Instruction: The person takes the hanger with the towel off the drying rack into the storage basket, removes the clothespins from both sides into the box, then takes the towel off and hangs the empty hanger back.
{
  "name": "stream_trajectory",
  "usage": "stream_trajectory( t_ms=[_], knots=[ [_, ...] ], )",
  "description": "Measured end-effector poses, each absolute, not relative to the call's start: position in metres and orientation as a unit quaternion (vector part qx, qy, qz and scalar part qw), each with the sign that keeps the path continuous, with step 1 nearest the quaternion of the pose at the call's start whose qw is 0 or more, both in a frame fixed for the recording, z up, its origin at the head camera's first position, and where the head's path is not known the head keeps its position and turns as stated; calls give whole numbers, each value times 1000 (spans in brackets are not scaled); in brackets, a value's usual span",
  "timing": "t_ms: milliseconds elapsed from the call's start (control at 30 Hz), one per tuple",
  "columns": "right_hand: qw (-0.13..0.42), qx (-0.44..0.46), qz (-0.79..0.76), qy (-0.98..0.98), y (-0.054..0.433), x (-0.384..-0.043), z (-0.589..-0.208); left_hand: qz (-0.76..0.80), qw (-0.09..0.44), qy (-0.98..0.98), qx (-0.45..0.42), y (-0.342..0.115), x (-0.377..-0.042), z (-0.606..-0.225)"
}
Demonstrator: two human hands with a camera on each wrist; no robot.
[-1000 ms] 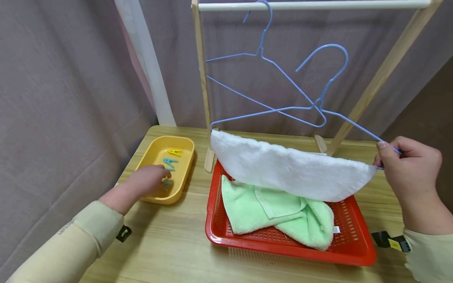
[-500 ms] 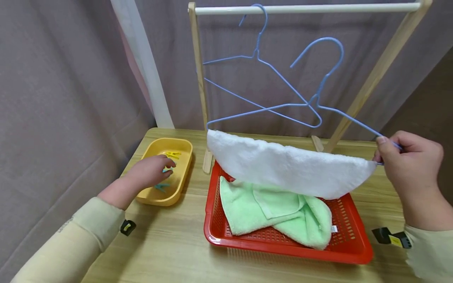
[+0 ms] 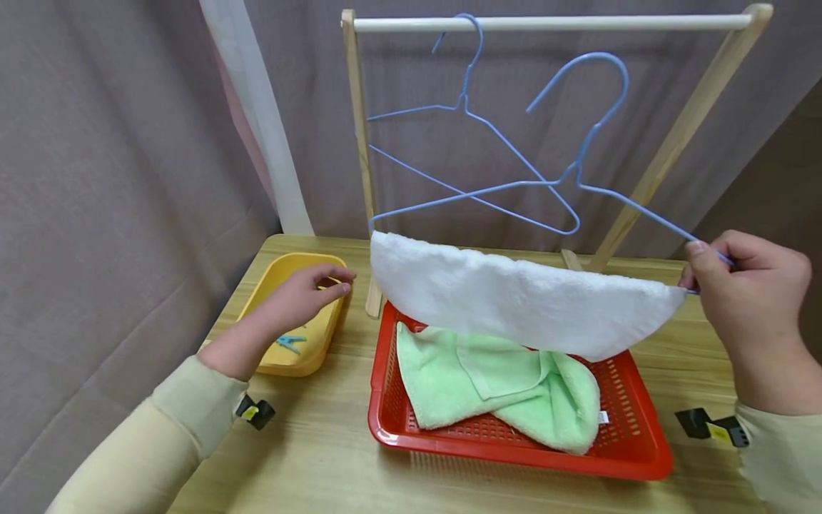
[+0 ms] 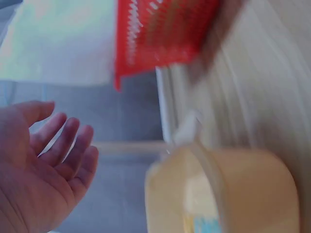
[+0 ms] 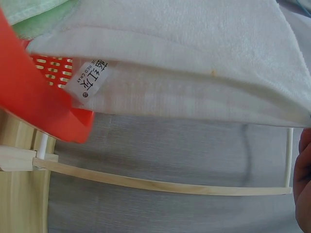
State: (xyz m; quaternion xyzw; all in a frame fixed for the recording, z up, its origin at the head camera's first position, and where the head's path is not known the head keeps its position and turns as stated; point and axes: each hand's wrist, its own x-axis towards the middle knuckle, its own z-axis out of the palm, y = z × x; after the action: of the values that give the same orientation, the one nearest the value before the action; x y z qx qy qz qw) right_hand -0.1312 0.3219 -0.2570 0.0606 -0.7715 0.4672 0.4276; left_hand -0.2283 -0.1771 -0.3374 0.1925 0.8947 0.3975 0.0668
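Note:
In the head view my right hand [image 3: 754, 293] grips the right end of a blue wire clothes hanger [image 3: 584, 146]. Over its lower bar hangs a folded white towel [image 3: 514, 296]. A printed label [image 5: 89, 81] on the towel shows in the right wrist view. My left hand [image 3: 302, 300] hovers over the right side of a yellow plastic tray [image 3: 305, 368], its fingers loosely bent toward the towel. In the left wrist view the palm [image 4: 41, 179] is bare and nothing shows between the fingers. A teal clothespin [image 3: 290, 343] lies in the tray; my hand hides part of the tray.
Below the white towel, a red basket [image 3: 514, 455] holds a green towel [image 3: 488, 378]. Behind stands a wooden rack with a white rod [image 3: 610, 23]. Another blue hanger [image 3: 467, 82] hangs from it. Grey curtains [image 3: 128, 178] surround the table [image 3: 327, 442].
My left hand has lifted out of the tray and moved right to its edge. My right hand keeps hold of the hanger, and the view has shifted slightly.

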Motion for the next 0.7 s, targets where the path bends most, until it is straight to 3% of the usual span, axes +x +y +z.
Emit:
stream_trajectory(
  t_ms=[333,700],
  knots=[
    [433,70,466,-769,323,-131,-252,562,23,814,146,-146,-219,-310],
    [453,106,476,-746,319,-132,-254,609,-26,780,142,-129,-212,-305]
  ],
)
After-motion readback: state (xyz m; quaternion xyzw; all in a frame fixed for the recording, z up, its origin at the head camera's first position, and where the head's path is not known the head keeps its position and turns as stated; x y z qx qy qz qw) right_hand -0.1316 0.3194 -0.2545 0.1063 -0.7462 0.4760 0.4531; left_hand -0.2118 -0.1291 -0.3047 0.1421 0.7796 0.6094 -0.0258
